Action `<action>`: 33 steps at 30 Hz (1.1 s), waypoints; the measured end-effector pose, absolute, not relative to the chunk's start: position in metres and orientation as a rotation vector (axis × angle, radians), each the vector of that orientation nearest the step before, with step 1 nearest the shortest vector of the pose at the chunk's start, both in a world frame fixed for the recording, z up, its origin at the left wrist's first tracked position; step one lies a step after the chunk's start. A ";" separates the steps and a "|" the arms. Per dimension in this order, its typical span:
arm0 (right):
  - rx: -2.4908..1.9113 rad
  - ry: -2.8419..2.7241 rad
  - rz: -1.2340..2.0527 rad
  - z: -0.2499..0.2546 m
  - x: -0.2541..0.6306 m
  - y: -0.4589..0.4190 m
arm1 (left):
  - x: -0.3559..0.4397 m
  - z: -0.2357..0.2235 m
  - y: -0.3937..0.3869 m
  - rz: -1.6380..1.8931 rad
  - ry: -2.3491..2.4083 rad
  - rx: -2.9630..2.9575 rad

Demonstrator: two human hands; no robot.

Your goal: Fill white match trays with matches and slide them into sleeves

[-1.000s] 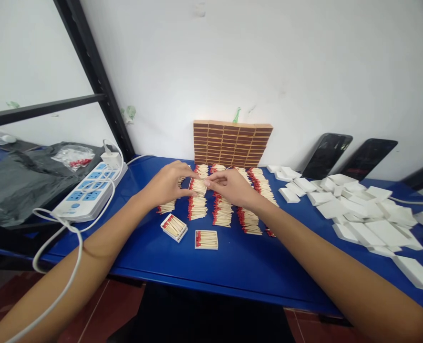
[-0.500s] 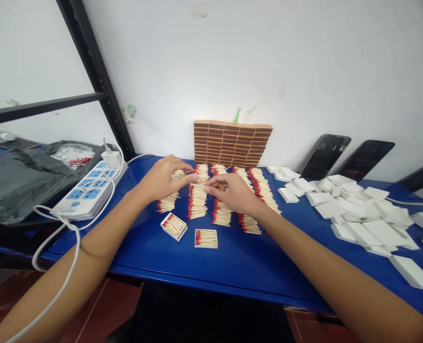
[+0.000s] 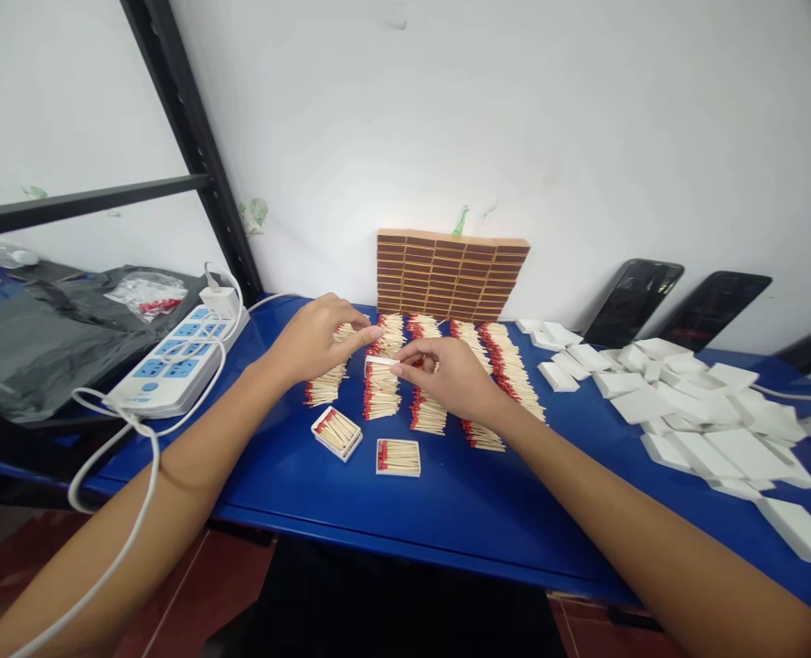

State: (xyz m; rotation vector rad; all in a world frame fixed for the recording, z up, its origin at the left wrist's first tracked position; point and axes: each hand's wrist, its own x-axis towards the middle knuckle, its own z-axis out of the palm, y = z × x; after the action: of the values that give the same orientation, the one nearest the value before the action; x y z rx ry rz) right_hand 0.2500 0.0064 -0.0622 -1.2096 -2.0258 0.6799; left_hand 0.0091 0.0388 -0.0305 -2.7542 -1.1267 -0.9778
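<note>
Above the second row of red-tipped matches [image 3: 381,402], my right hand [image 3: 446,370] pinches a small white matchbox tray [image 3: 378,360] between thumb and fingers. Its contents are hard to make out. My left hand [image 3: 326,338] is just to the left, thumb and fingers apart over the upper matches, with nothing visible in its grasp. Two white trays filled with matches lie in front of the rows: a tilted filled tray [image 3: 337,433] on the left and a straight filled tray [image 3: 398,457] to its right.
Stacked matchbox sleeves [image 3: 452,274] stand against the wall. A heap of white trays [image 3: 713,411] covers the table's right side, with two black phones [image 3: 633,302] leaning behind. At left are a power strip [image 3: 178,361], white cable [image 3: 148,484] and black plastic bag [image 3: 41,338].
My left thumb and fingers have spread a little further apart, and the white tray in my right hand shows more clearly. The whole view has shifted slightly.
</note>
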 end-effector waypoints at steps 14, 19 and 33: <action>-1.160 -2.026 0.518 -0.063 0.249 -0.003 | 0.009 -0.032 0.041 -0.952 -1.146 -2.764; -1.136 -2.032 0.423 -0.063 0.248 -0.005 | 0.010 -0.031 0.040 -0.952 -1.156 -2.767; -1.004 -2.063 -0.058 -0.050 0.267 0.001 | 0.008 -0.032 0.041 -0.948 -1.150 -2.744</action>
State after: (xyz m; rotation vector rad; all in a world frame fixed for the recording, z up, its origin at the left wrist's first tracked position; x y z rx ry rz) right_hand 0.2669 0.0009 -0.0496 -1.0039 -2.0629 -0.0576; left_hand 0.0079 0.0412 -0.0320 -2.7445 -1.1500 -0.9479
